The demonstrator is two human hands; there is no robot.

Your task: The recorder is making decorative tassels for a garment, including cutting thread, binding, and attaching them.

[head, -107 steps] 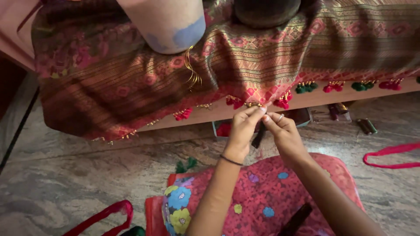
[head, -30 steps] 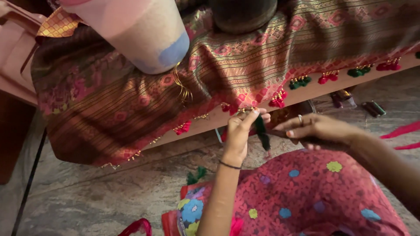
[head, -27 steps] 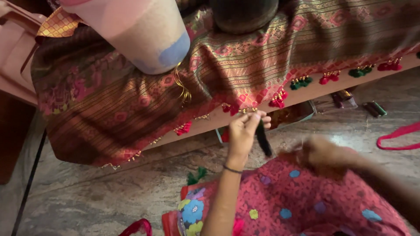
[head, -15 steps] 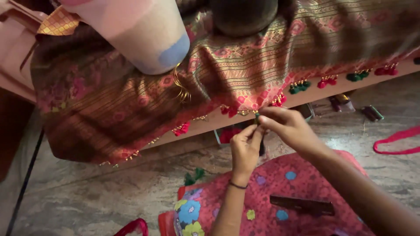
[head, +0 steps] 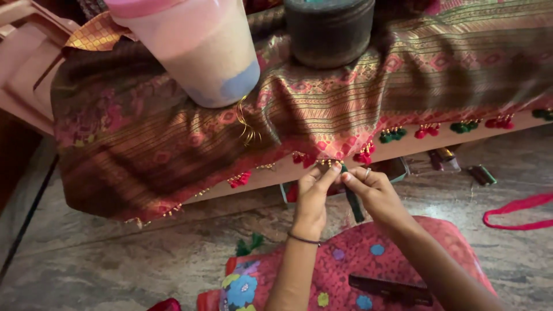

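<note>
Here I see my left hand (head: 311, 193) and right hand (head: 371, 190) pinched together on the dark green thread tassel (head: 352, 201) at the hem of the soft patterned woven silk cloth (head: 322, 109) draped over the surface; light, limp, best held by its knotted top.

Maroon-gold woven sari (head: 322, 109) with red and green tassels (head: 393, 135); pink floral-patterned cushion (head: 357, 265).

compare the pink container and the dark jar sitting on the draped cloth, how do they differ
The pink container is pale, larger and tilted; the dark jar is blackish, squatter and upright. The container stands left of the jar, nearer the cloth's hanging edge. Both are round and rest on the cloth.
</note>
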